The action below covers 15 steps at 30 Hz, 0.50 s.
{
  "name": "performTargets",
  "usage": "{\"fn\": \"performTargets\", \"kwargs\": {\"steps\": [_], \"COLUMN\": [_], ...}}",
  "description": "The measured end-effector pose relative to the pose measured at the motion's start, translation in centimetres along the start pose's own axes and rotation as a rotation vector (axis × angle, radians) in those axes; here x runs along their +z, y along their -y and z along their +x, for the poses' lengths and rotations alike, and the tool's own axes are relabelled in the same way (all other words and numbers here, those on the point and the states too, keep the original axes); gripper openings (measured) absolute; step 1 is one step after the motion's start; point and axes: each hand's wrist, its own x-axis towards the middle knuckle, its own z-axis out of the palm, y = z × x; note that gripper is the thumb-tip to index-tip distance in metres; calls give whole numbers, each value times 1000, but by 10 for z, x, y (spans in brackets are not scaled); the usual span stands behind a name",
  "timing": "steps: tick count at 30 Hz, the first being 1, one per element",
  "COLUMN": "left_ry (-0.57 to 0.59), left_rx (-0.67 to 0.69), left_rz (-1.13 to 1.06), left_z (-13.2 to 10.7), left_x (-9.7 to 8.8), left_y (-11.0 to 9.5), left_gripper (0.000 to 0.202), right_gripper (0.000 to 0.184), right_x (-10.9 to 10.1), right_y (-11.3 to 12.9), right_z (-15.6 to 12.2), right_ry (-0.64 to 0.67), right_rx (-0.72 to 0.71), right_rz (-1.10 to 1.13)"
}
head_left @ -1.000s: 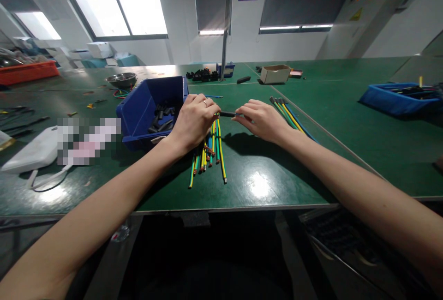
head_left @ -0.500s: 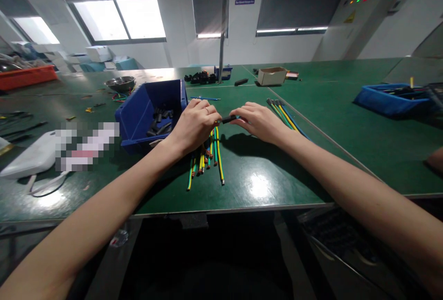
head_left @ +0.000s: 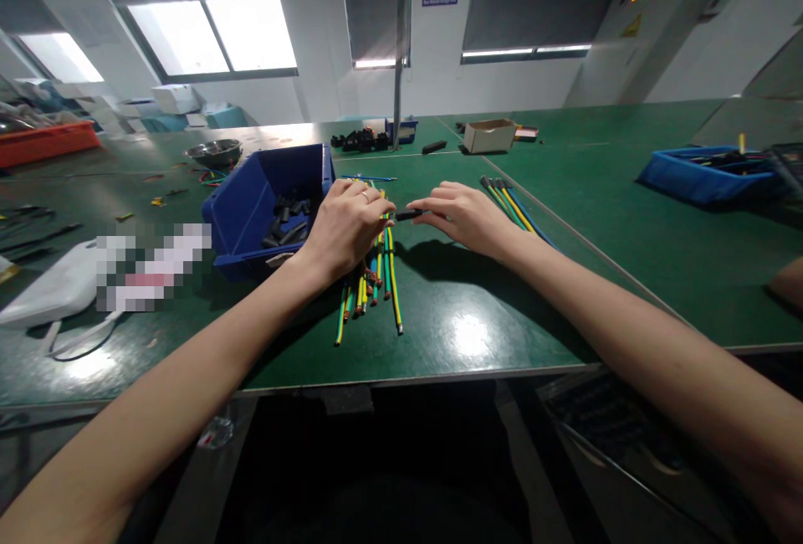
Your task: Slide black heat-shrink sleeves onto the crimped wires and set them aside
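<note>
Between my two hands spans a short black tube (head_left: 409,214), roughly level above the table. My right hand (head_left: 461,213) pinches its right end between thumb and fingertips. My left hand (head_left: 348,226) is closed at the tube's left end; what its fingers grip is hidden. Below my left hand lie several green-yellow and blue wires (head_left: 393,293), some with bare copper ends towards me. A blue bin (head_left: 227,230) with loose black tubes (head_left: 285,230) in it stands left of that hand. Beyond my right wrist lies a row of wires with black ends (head_left: 509,202).
A white device (head_left: 56,280) with a cable lies left. Farther back are a metal bowl (head_left: 213,152), black parts (head_left: 360,141), an open cardboard box (head_left: 488,138) and an upright pole (head_left: 400,50). A blue tray (head_left: 690,180) and another person's hand (head_left: 787,284) are at right.
The view has shifted slightly, moving everything a little left. Both hands keep their closed poses around the black tube, which looks a bit more level.
</note>
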Motion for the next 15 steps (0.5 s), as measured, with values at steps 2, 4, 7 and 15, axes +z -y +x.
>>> {"fn": "performTargets", "kwargs": {"steps": [2,4,7,15], "left_ry": [8,36,53,43], "left_rx": [4,15,32,69], "left_rz": [-5,7,38,148], "left_z": [0,1,3,4], "left_x": [-1,-1,-1,0], "left_y": [-1,-2,-2,-3], "left_gripper": [17,18,19,22], "right_gripper": [35,36,37,37], "right_x": [0,-1,-1,1], "right_y": [0,0,1,4], "right_z": [0,0,1,2], "right_ry": [-3,1,23,48], "right_rx": [-6,-8,-6,71], "right_rz": [-10,-19,-38,-41]}}
